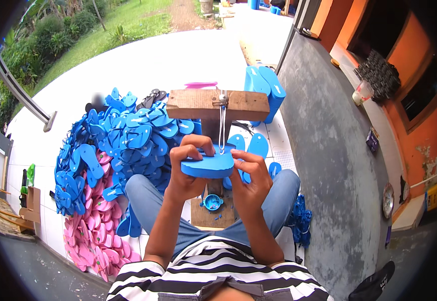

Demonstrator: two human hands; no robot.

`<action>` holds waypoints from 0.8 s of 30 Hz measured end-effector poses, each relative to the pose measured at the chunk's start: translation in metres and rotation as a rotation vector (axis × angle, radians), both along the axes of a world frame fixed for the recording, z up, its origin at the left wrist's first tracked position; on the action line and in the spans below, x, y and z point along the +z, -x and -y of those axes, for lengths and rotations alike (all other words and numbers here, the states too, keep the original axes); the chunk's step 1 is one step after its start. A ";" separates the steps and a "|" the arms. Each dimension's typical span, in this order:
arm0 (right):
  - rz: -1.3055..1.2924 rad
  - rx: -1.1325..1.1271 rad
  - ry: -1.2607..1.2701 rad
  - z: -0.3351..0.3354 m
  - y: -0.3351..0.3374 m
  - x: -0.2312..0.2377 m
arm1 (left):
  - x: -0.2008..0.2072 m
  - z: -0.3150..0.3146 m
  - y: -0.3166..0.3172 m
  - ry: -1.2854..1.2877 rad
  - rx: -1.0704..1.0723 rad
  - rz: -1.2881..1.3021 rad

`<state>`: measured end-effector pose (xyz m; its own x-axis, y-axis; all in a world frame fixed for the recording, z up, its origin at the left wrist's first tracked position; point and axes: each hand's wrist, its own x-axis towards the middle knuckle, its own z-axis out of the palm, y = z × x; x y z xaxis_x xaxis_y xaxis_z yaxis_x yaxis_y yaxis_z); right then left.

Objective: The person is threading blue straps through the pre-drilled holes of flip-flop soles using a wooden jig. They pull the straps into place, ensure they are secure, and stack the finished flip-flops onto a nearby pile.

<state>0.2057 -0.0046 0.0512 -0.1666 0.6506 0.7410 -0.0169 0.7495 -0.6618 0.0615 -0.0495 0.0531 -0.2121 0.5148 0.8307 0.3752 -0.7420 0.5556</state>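
Note:
A blue flip-flop sole (207,169) is held in front of me, its rounded thick edge toward me. My left hand (186,163) grips its left side, fingers bent over the top. At the right edge of the sole, my right hand (251,175) pinches with thumb and fingers; anything small between those fingertips is hidden. A thin looped metal wire (222,128) hangs from a wooden crossbar (186,104) on a post, its lower end meeting the sole's top. Below stands a small blue bowl (205,202) with bits in it, on a wooden base (202,216) between my legs.
Heaped blue flip-flops (138,133) and pink flip-flops (98,238) lie on the white tiled floor (178,55) to my left. Stacked blue soles (273,93) stand behind the crossbar's right end. Blue straps (301,220) lie bundled beside my right leg, near the grey concrete strip (328,175).

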 end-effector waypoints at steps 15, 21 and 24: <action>-0.061 0.255 0.415 -0.011 0.006 0.014 | 0.055 0.006 0.003 0.527 0.134 -0.001; -0.180 0.327 0.509 -0.007 0.011 0.002 | 0.035 0.002 -0.005 0.418 0.131 0.201; -0.209 0.333 0.506 -0.007 0.011 0.002 | 0.039 0.004 -0.008 0.471 0.150 0.218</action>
<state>0.1949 0.0019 0.0531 -0.3054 0.8665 0.3949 -0.3622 0.2778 -0.8898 0.0697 -0.0531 0.0922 -0.4535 0.7717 0.4459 0.2970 -0.3409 0.8919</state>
